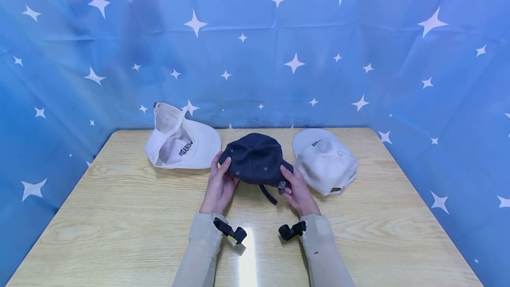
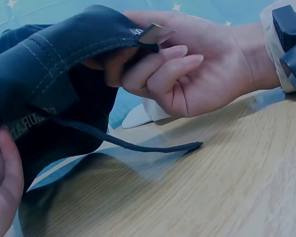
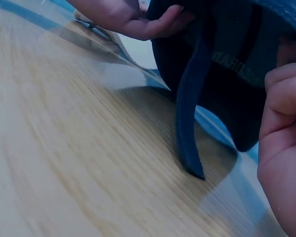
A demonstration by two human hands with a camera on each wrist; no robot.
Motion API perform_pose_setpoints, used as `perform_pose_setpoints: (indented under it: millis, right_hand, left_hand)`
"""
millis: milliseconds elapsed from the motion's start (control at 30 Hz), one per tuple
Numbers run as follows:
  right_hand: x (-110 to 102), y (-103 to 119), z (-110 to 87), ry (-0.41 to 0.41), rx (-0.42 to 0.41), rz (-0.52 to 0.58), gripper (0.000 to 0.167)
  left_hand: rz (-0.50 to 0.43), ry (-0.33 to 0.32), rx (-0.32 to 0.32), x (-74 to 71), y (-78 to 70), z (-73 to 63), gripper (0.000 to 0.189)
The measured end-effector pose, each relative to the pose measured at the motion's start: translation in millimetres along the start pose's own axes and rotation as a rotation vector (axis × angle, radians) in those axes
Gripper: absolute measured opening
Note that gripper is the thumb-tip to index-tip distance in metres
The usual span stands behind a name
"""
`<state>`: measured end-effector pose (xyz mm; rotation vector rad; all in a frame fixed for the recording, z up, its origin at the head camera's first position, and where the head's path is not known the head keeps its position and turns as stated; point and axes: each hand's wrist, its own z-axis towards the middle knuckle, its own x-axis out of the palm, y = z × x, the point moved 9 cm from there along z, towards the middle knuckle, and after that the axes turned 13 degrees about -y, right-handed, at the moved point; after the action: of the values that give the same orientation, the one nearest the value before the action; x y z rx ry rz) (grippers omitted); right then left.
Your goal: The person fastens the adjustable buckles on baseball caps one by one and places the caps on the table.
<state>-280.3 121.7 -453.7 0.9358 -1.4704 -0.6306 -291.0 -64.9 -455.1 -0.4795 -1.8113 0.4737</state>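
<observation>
Both hands hold a dark navy baseball cap (image 1: 255, 158) over the middle of the table, its crown facing up. My left hand (image 1: 220, 186) grips the cap's left side, thumb on top and fingers beneath. On the other side, my right hand (image 1: 299, 191) pinches the rim beside a metal buckle (image 1: 282, 188). A loose strap (image 1: 268, 194) dangles from the back opening; in the right wrist view the strap (image 3: 187, 118) hangs close over the wood. Faint lettering (image 2: 32, 121) shows inside the cap in the left wrist view.
A white cap (image 1: 205, 143) with dark lettering lies at the back left, its inside showing. Another white cap (image 1: 326, 163) sits crown up at the right, close to my right hand. Star-patterned blue cloth (image 1: 255, 79) hangs behind and beside the wooden table (image 1: 119, 216).
</observation>
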Motion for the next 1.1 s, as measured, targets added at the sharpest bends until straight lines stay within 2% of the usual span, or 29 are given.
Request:
perform_pose_setpoints:
  millis: [100,200,333,500,567,700,833,1000,1100]
  right_hand:
    - [-0.4,-4.5,1.5,-0.001,0.022,-0.044,0.017]
    - [-0.9,-7.2,3.0,-0.008,0.025,-0.045,0.015]
    - [-3.4,-6.5,5.3,-0.042,0.001,-0.006,0.013]
    - [-10.8,-3.3,7.4,-0.129,-0.027,0.011,0.013]
    - [-12.9,-2.5,7.7,-0.153,-0.031,0.002,0.014]
    - [-17.6,-1.1,8.9,-0.202,-0.037,0.026,0.017]
    - [-20.5,1.3,10.9,-0.243,-0.062,0.087,0.014]
    - [-16.7,2.0,12.3,-0.202,-0.081,0.132,0.01]
    - [-15.7,2.8,12.8,-0.179,-0.092,0.164,0.009]
  left_hand:
    - [0.045,-0.029,0.005,-3.3,1.3,1.1,0.072]
    - [0.075,-0.053,0.001,-6.3,3.2,2.2,0.067]
    - [0.065,-0.049,-0.062,-8.3,8.0,2.4,0.059]
    - [0.025,0.002,-0.157,-9.2,10.9,1.1,0.073]
    - [0.007,0.037,-0.167,-8.5,9.6,0.9,0.075]
    - [-0.005,0.107,-0.179,-6.4,8.7,0.4,0.066]
    - [0.0,0.131,-0.186,-5.9,9.1,0.0,0.054]
    - [0.03,0.127,-0.261,-7.3,16.3,-2.1,0.04]
    - [0.103,0.19,-0.303,-4.0,22.1,-7.3,0.039]
